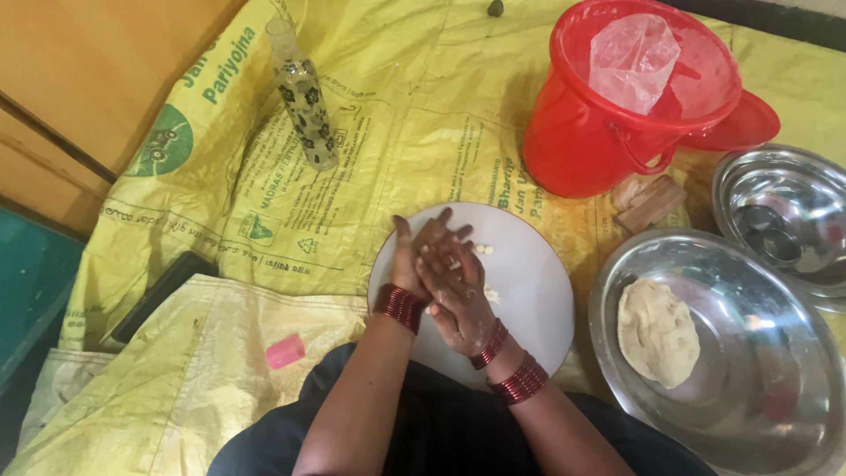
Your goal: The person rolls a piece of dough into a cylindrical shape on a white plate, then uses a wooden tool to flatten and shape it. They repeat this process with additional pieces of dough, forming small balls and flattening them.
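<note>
Glossy red plastic bucket (590, 132), shiny steel bowl (767, 405) — soft matt dough (656, 330), woven yellow plastic sheet (397, 115)

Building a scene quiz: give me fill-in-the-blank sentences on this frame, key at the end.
1. Both hands, left hand and right hand, press together above a round ____ board.
2. The dough lump lies in a ____ bowl.
3. The bucket is ____.
Missing words: white; steel; red.

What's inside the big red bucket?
A crumpled clear plastic bag sits inside the red bucket. The bag and the bucket's wall hide whatever may lie at the bottom.
</note>
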